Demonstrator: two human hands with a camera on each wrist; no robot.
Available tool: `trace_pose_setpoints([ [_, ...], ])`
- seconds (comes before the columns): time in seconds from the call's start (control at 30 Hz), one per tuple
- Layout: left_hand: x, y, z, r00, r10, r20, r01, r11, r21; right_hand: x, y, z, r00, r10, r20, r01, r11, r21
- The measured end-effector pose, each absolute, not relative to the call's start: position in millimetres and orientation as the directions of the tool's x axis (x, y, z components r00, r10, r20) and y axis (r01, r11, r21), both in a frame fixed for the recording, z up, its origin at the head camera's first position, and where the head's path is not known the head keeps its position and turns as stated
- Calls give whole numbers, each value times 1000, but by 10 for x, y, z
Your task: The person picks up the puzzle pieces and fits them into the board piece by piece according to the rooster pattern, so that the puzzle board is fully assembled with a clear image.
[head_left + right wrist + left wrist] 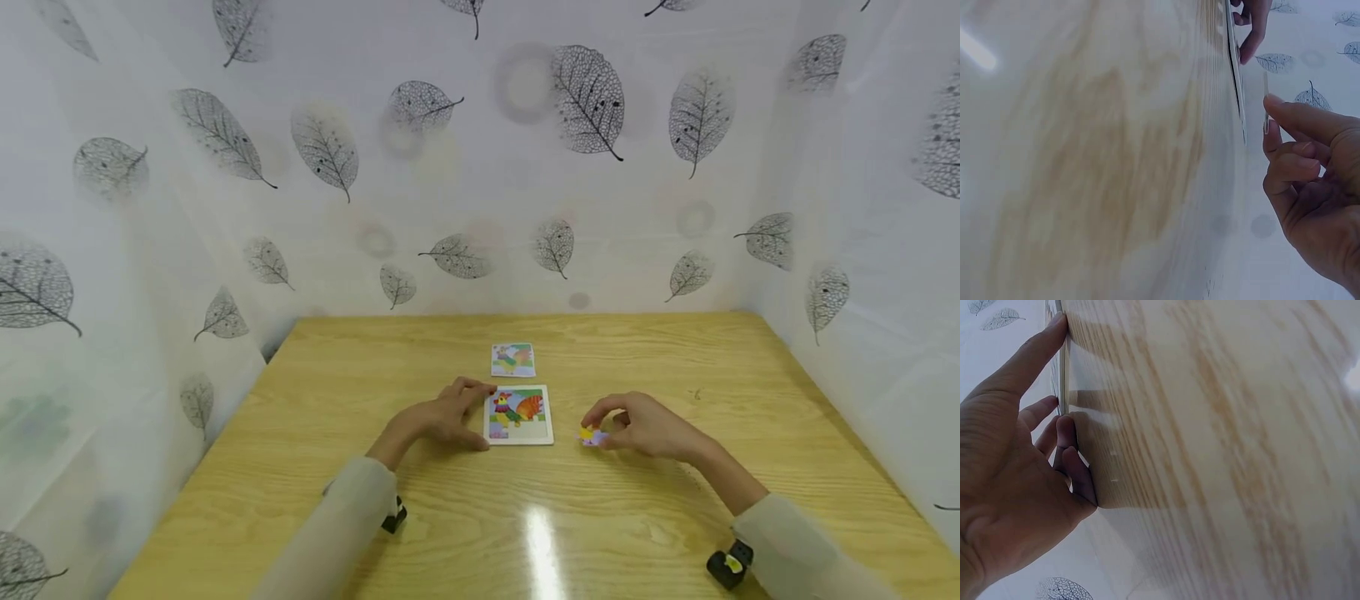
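A square jigsaw puzzle board (528, 430) with a white rim and a rooster picture lies on the table; its lower right part shows bare backing. My left hand (452, 414) rests at the board's left edge, thumb by the near corner and a fingertip by the far corner. To the right of the board, my right hand (641, 427) pinches a yellow and purple puzzle piece (590, 437) between thumb and fingers. The right wrist view shows this piece (1266, 103) edge-on, raised off the table. In the left wrist view, the thumb of my left hand (1025, 453) touches the board's edge.
A small rooster picture card (513, 360) lies just beyond the board. Wood-grain tabletop (360, 358) surrounds both. A white curtain with leaf prints (480, 167) hangs behind and at both sides.
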State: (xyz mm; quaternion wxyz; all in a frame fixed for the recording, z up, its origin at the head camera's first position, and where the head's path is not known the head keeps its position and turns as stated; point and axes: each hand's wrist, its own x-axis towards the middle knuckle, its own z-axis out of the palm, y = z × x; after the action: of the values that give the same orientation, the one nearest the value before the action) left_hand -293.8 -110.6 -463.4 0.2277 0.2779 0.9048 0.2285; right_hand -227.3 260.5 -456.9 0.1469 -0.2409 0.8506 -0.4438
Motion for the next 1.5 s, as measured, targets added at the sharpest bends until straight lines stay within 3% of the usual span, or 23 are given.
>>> trace_pose_setpoints([
  [0.57,-2945,-1120,-4633,-743,609,-277,393,732,556,-2542,1971,-4636,-831,-556,16,-350,502,-791],
  [0.87,-2940,-1137,-4616,-743,609,-277,401,737,544,-2632,1735,-4648,-843,-536,-36,-296,519,-802],
  [1.5,-2946,-1120,-4624,-742,608,-283,389,733,557,-2641,1514,-4683,-838,-545,-18,-318,515,-796],
])
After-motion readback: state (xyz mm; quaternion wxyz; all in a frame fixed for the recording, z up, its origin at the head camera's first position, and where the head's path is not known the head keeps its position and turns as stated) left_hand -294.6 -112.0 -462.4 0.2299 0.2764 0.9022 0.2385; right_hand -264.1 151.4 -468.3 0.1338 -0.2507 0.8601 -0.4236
